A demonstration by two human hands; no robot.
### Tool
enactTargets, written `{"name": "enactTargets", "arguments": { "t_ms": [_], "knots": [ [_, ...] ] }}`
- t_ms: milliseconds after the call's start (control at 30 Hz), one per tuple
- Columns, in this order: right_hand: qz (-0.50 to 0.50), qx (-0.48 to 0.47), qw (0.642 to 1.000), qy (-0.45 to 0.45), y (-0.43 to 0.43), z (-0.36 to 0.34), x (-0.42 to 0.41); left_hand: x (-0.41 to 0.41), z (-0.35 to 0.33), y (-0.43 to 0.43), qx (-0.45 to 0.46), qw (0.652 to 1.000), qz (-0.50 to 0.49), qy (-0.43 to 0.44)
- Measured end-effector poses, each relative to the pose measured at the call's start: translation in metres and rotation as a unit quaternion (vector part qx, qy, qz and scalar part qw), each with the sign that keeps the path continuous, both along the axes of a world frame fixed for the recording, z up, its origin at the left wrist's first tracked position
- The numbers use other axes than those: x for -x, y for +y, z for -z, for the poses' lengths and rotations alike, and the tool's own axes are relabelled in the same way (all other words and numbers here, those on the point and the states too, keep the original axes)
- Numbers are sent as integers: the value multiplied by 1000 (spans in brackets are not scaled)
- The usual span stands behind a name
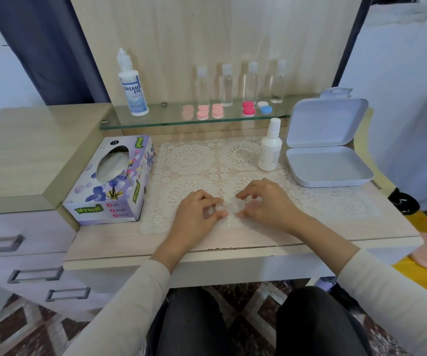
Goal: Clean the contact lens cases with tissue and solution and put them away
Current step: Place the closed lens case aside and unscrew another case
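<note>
On the lace mat [194, 160] at frame centre, your left hand [197, 214] and right hand [264, 201] each pinch the clear lens case [229, 208]; twisting hard could shoot it off the mat toward you.

Soft even daylight, faint shadows, wide-angle edge warping, slight blur.

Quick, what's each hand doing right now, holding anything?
Left hand: pinches the left end of the clear lens case on the lace mat.
Right hand: pinches the right end of the same case.
</note>
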State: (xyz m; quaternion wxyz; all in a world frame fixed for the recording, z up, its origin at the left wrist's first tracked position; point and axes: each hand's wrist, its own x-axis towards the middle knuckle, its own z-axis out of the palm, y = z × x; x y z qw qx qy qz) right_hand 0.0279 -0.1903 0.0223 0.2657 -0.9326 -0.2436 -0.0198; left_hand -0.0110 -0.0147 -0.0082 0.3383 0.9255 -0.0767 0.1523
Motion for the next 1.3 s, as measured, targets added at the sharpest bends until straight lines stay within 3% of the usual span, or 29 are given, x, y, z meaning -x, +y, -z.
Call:
{"name": "enactTargets", "arguments": {
  "t_ms": [367,500,633,867,1133,1300],
  "knots": [
    [0,-42,999,5,-2,4,1,3,-5,1,43,998,-17,40],
    [22,-68,997,6,-15,-3,-3,-2,-7,0,12,998,-28,53],
    [63,-93,994,9,-38,-10,-9,-9,-12,-10,-3,999,-37,1],
    [176,-136,975,-9,-89,-24,-24,-25,-11,-52,-39,996,59,48],
    [263,-37,961,-81,-134,-29,-50,-28,0,-61,-82,992,82,54],
    [237,77,959,-133,-135,-35,-58,-27,2,-61,-71,992,88,48]
  ]
}}
